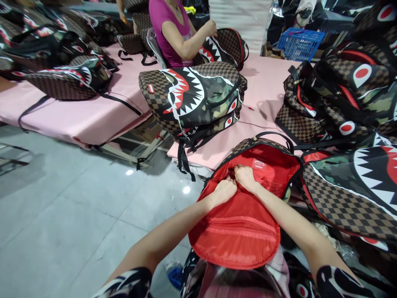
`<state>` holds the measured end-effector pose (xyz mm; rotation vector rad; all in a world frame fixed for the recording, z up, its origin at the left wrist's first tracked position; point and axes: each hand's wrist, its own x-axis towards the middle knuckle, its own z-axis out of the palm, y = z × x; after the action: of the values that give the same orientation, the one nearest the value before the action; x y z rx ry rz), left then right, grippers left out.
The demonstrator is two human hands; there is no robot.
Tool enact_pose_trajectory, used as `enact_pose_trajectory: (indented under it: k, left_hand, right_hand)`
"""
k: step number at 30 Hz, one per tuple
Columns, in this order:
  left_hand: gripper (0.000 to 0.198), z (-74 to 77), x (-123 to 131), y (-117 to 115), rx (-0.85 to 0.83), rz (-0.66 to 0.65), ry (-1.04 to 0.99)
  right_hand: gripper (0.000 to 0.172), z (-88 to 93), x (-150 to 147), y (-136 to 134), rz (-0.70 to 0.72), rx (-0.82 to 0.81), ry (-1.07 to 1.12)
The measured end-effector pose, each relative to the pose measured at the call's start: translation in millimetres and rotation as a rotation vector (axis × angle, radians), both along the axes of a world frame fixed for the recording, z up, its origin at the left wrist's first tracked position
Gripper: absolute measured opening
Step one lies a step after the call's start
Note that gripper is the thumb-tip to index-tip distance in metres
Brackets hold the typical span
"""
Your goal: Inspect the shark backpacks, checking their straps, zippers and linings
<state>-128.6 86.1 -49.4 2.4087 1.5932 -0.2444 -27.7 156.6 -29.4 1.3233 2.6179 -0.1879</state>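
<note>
An unzipped backpack (238, 244) with a bright red lining lies in front of me, its front panel folded down toward my lap. Both hands are inside it, close together near the left inner wall. My left hand (225, 190) has its fingers curled in against the lining. Just right of it and a little higher, my right hand (245, 178) is closed with its fingertips pinched. Between the fingertips is a small dark patch, too hidden to name. A pale label (258, 164) sits on the back lining, right of my right hand.
Shark-mouth backpacks (192, 95) stand on the pink table (263, 87) ahead. More bags pile up on the right (341, 174) and the left table (89, 120). A co-worker in a purple shirt (169, 29) sits across, handling another bag. A blue basket (300, 43) is behind.
</note>
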Motion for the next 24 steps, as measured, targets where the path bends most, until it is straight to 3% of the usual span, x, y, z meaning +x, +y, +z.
enact_pose_trajectory:
  k: [24]
  left_hand:
    - [0.028, -20.2, 5, 0, 0.077, -0.025, 0.034]
  right_hand:
    - [0.025, -5.0, -12, -5, -0.057, -0.008, -0.024]
